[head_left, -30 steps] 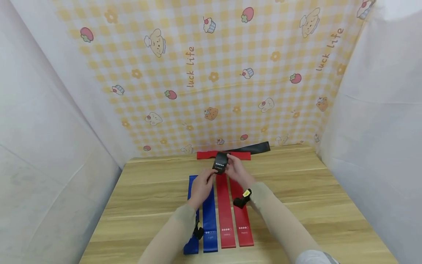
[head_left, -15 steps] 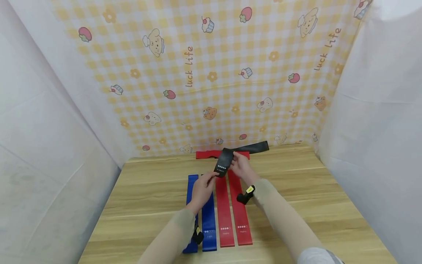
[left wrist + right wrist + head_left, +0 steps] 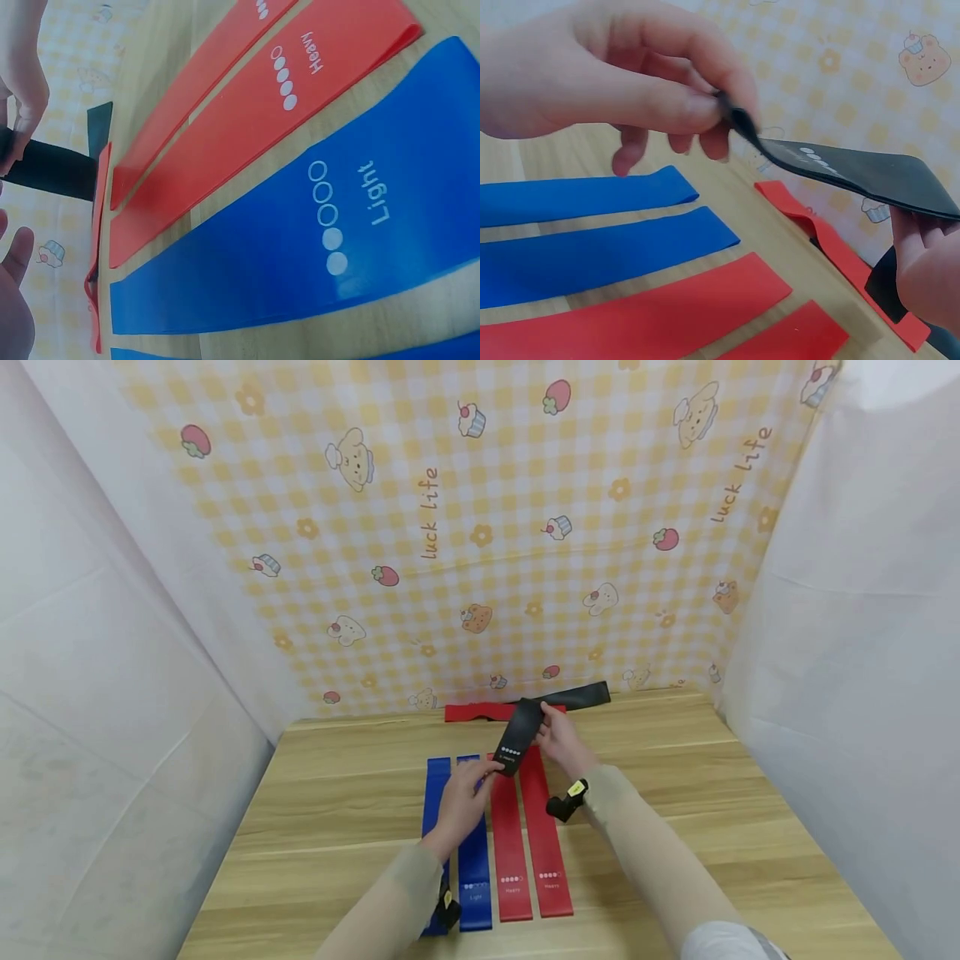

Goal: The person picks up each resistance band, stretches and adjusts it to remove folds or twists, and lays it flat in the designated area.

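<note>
A black resistance band point(image 3: 521, 732), marked with white dots and small lettering, slants between my two hands above the far ends of the flat bands. My left hand point(image 3: 461, 795) pinches its near end between thumb and fingers. At its far end my right hand point(image 3: 561, 742) holds the edge, with fingers point(image 3: 907, 236) under it in the right wrist view. Below lie two blue bands point(image 3: 474, 852), one labelled Light, and two red bands point(image 3: 512, 852) labelled Heavy, side by side on the wooden table. My left forearm partly covers the leftmost blue band.
Along the table's back edge lie another red band point(image 3: 471, 712) and another black band point(image 3: 585, 697), overlapping each other. A yellow checked cloth point(image 3: 480, 568) hangs behind the wooden table point(image 3: 337, 810). White sheets point(image 3: 840, 627) close off both sides.
Both hands have shifted slightly right with the black band. The right hand has moved away from the left, so more of the band's length shows. The flat bands stay put.
</note>
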